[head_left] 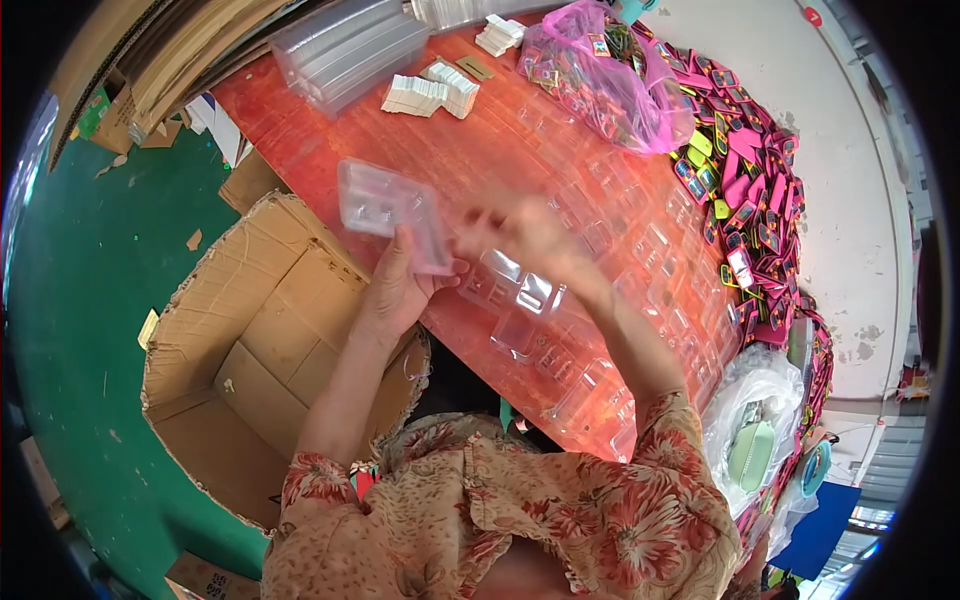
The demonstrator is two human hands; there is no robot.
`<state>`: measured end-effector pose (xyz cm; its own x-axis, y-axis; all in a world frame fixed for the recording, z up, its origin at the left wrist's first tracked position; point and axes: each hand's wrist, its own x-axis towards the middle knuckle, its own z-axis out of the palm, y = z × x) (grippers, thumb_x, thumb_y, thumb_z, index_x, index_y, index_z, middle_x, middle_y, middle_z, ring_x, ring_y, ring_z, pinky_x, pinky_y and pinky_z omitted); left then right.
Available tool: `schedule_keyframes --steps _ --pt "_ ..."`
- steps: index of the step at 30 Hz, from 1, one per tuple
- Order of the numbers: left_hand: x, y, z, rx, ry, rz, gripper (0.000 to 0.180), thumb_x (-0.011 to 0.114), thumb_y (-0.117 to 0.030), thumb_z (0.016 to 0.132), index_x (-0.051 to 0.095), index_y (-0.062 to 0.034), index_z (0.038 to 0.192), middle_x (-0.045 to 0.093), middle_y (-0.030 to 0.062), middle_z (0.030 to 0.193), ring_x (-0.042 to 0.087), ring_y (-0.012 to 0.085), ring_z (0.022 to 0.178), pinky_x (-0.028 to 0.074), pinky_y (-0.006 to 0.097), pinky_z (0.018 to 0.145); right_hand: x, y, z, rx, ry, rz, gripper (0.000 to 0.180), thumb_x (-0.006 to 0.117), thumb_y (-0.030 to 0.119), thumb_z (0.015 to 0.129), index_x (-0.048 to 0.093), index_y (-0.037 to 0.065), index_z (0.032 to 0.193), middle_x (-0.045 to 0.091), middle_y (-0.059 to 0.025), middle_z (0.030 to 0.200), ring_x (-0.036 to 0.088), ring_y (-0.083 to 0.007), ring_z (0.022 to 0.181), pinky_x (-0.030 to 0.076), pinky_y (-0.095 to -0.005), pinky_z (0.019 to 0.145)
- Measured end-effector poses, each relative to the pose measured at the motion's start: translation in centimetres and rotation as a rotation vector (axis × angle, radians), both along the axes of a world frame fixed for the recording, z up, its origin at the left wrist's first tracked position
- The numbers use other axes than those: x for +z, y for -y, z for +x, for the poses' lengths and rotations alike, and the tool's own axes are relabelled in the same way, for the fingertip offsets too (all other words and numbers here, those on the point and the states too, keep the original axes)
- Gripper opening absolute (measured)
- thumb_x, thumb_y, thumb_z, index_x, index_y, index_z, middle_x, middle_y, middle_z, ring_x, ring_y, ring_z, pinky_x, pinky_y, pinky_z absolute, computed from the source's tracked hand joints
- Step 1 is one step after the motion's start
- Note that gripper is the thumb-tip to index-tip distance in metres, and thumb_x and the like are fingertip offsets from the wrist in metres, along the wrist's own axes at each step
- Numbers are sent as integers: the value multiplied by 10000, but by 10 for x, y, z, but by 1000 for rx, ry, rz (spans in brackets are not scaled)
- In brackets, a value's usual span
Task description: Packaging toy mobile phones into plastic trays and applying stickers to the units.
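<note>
Over the near left edge of the red table (460,140), my left hand (395,285) is closed on a clear plastic blister tray (392,205) with moulded hollows. Whether it is one tray or a nested few, I cannot tell. My right hand (530,240) is just right of that tray, smeared by motion, so its fingers are unclear. Below the right hand and forearm, clear blister trays (518,290) lie spread across the tabletop.
An open cardboard box (245,375) stands left of the table on the green floor (80,290). Stacked clear plastic trays (350,50) and bundled white cards (418,95) sit at the back. A pink bag (650,105) and heaped pink handheld toys (745,185) line the right side.
</note>
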<state>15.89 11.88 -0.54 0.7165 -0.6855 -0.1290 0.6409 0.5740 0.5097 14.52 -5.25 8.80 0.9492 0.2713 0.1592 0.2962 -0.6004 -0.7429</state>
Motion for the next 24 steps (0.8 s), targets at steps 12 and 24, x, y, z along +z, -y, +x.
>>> schedule_keyframes --steps 12,24 --pt "12 13 0 -48 -39 -51 622 479 -518 740 400 -39 1129 519 82 1031 534 201 918 472 343 760 -13 -14 -3 224 -157 -15 122 591 104 743 566 -6 788 571 -71 689 579 -154 641 445 -267 558" --pt "6 7 6 -60 -84 -200 558 541 -454 745 427 -48 1112 557 120 939 570 259 838 505 373 692 -1 -7 8 76 -201 234 80 513 67 763 542 -8 759 537 -60 655 520 -106 612 422 -264 535"
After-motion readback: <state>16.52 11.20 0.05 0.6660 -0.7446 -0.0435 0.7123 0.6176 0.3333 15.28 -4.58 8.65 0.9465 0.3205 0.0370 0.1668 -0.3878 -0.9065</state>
